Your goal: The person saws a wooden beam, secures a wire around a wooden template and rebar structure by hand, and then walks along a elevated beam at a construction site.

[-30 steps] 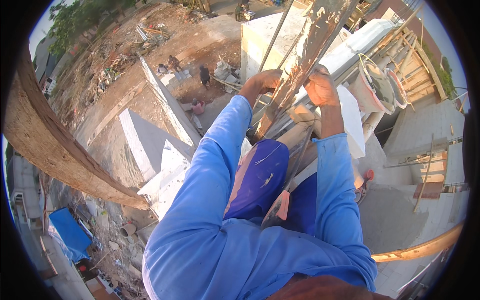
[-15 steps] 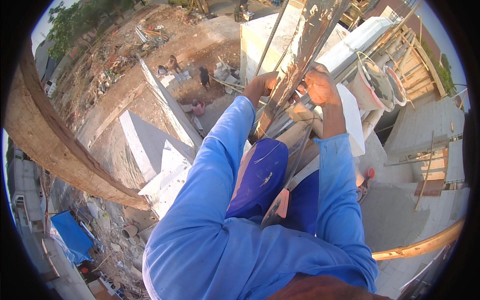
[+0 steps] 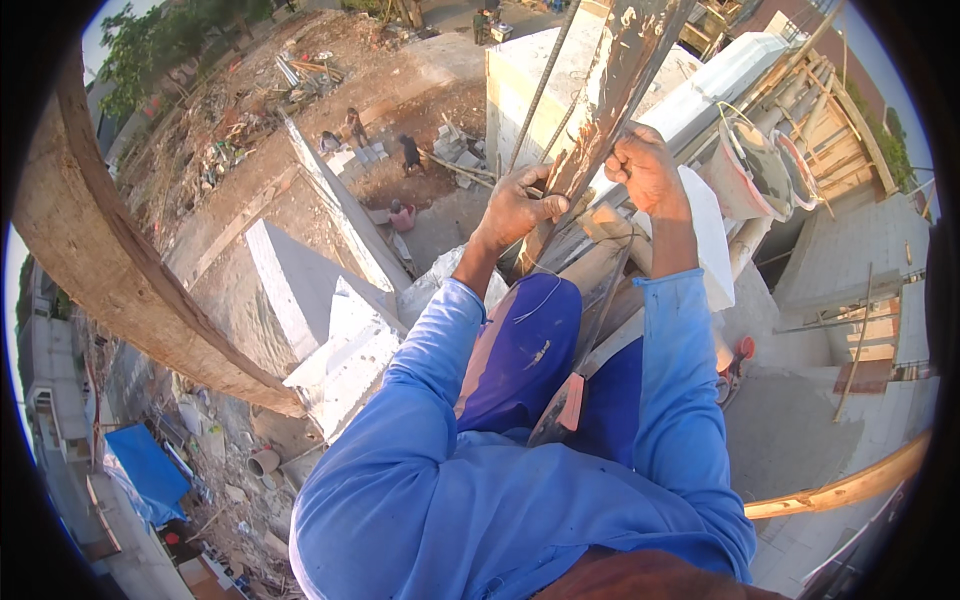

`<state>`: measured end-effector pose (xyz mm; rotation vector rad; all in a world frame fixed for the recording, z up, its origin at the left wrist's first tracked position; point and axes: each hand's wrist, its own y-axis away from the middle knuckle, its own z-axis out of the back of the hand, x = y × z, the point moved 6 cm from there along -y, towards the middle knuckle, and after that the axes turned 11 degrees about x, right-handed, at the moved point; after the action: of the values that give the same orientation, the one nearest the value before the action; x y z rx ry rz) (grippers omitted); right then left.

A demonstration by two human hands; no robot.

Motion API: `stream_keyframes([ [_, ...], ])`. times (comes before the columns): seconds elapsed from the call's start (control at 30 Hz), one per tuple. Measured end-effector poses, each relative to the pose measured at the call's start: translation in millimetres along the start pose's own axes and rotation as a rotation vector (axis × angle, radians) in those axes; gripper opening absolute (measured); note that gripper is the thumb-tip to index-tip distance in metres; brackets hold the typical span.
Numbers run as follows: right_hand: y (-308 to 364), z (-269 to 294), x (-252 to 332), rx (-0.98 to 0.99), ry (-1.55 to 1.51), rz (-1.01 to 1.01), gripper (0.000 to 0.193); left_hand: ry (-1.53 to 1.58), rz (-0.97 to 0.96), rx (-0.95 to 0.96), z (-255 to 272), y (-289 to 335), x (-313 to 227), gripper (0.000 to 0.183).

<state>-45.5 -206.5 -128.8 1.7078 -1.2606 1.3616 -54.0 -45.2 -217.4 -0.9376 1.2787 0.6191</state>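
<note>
A weathered wooden post (image 3: 612,95) with peeling, splintered patches slants up in front of me. My left hand (image 3: 515,212) is closed at its left edge, thumb toward the wood and fingertips partly hidden. On the other side of the post, my right hand (image 3: 648,172) is curled into a tight pinch; whatever lies in those fingers is hidden. Below the hands, crossing wood pieces (image 3: 605,225) meet at the post's lower part. A thin pale wire (image 3: 545,285) loops over my knee. Between my legs lies a long, narrow tool with a dull orange handle (image 3: 570,402).
Two mortar-stained buckets (image 3: 742,170) stand to the right, near bamboo poles and planks (image 3: 825,130). A thick curved-looking beam (image 3: 150,290) crosses the left side. White masonry edges (image 3: 290,280) rise beside a far drop, with people (image 3: 402,215) on the ground below. Steel rods (image 3: 545,85) stand behind the post.
My left hand has come out from behind the post, moving down and left, so its thumb and back now show. My right hand has closed more tightly and sits slightly away from the post.
</note>
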Motion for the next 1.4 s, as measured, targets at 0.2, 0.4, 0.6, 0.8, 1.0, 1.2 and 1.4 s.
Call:
stream_keyframes([
  [0.2,1.2,3.9,-1.5,0.013,0.039,-0.002,0.013,-0.433,-0.015,-0.090,8.7,4.2,-12.9,0.026],
  [0.4,6.1,-2.2,3.7,-0.001,0.095,-0.008,0.013,-0.621,-0.034,-0.180,25.7,13.3,-7.1,0.015],
  [0.6,3.8,-4.3,6.8,0.016,0.097,-0.003,0.012,-0.608,0.209,-0.298,68.7,26.2,-6.6,0.015],
  [0.8,-3.1,5.1,0.0,0.008,0.109,0.008,0.013,-0.503,-0.109,-0.784,104.3,44.5,-129.4,0.088],
  [1.0,8.8,-5.6,7.6,-0.058,0.071,0.015,0.022,-0.629,-0.805,-1.272,186.7,80.9,-283.9,0.098],
  [1.2,5.6,18.2,-11.4,-0.035,0.091,0.048,0.024,-0.845,-0.855,-1.421,197.5,109.1,-326.0,0.090],
  [1.4,-10.5,5.1,-2.6,0.107,0.042,0.055,0.020,-0.934,-0.718,-1.394,207.0,105.7,-328.4,0.082],
])
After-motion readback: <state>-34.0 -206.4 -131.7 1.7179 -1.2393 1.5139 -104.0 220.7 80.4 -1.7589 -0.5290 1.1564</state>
